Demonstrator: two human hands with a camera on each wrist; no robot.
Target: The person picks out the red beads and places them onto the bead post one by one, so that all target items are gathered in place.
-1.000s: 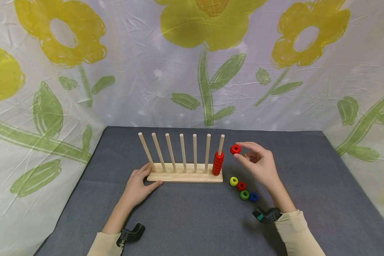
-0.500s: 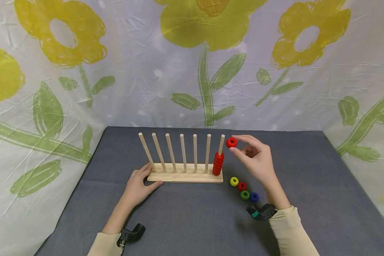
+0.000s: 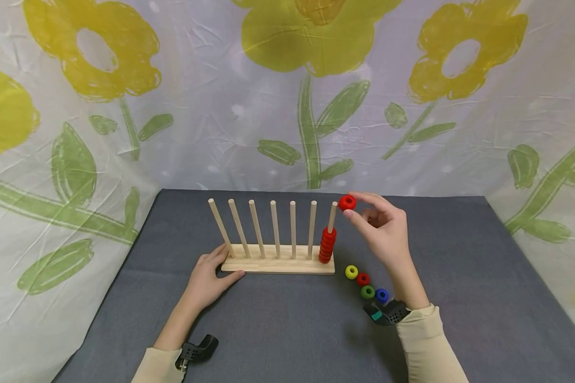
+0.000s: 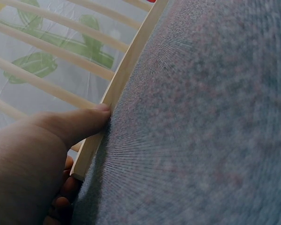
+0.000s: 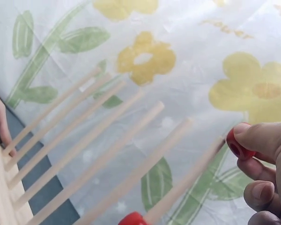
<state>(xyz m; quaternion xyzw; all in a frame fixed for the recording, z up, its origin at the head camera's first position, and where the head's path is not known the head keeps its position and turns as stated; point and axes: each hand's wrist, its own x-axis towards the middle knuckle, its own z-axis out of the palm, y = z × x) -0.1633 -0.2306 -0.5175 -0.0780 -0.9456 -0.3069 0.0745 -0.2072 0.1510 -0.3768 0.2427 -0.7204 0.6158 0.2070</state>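
Observation:
A wooden peg rack (image 3: 278, 267) with several upright pegs stands on the cloth. My left hand (image 3: 207, 280) grips the left end of its base; in the left wrist view the thumb (image 4: 86, 121) presses the front edge and the fingers go behind. Several red beads (image 3: 327, 246) are stacked on the rightmost peg. Between thumb and fingertips my right hand (image 3: 385, 232) pinches one red bead (image 3: 343, 205), just right of that peg's top. In the right wrist view the pinched bead (image 5: 233, 140) is close beside the peg tip, not threaded on it.
Right of the rack lie loose beads: a yellow bead (image 3: 347, 274), a red bead (image 3: 359, 281), a green bead (image 3: 363, 294) and a blue bead (image 3: 378, 298). Dark grey cloth (image 3: 278, 330) covers the table. A flower-printed curtain (image 3: 196, 106) hangs behind.
My right hand has moved left and up with the red bead, from right of the stack to beside the tip of the rightmost peg. The left hand stays on the rack.

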